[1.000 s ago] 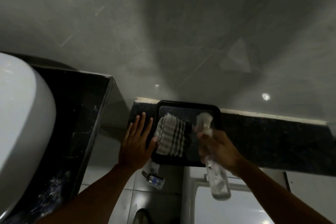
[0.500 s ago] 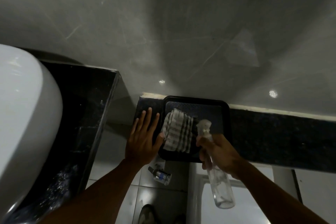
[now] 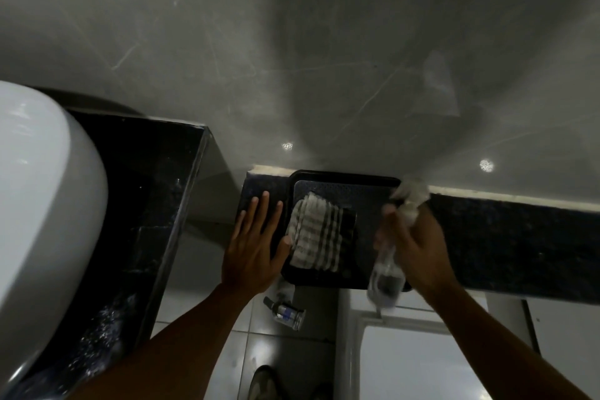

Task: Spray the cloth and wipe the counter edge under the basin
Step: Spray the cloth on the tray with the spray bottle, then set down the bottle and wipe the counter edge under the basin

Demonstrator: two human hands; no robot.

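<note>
On the floor near the person lies a small bottle [image 3: 285, 310]. Farther, the right hand [image 3: 414, 250] has its fingers wrapped around a blurred clear spray bottle [image 3: 386, 282]. The left hand [image 3: 255, 247] lies flat, fingers spread, beside the black tray [image 3: 344, 180] on the counter [image 3: 519, 243], its thumb touching the striped cloth [image 3: 316, 235] in the tray.
</note>
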